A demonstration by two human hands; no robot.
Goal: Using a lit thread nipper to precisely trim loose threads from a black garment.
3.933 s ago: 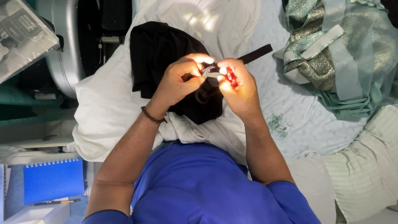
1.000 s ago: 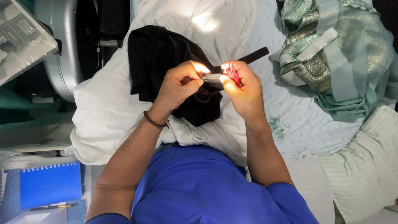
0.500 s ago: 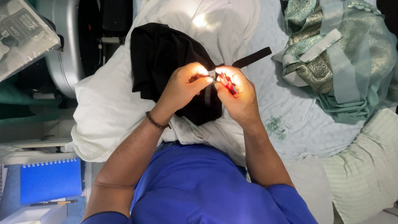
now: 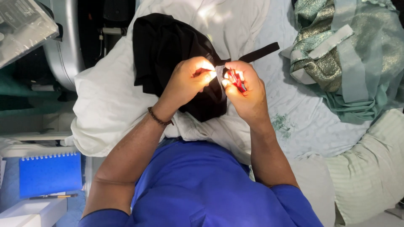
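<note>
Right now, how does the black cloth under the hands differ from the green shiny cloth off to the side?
The black cloth is plain, dark and matte; the green shiny cloth is pale teal with a golden glitter. The black cloth is pinched at its edge by the left hand and the right hand; the green shiny cloth lies untouched. Both are crumpled on white bedding.

We observed a black garment (image 4: 168,50) lying crumpled on white bedding, one narrow strap (image 4: 261,51) stretched flat toward the upper right. A pale strip of fabric (image 4: 219,73) at its edge was pinched upright between both hands. A small red-handled tool (image 4: 235,80) rested against that strip, mostly hidden by fingers.
</note>
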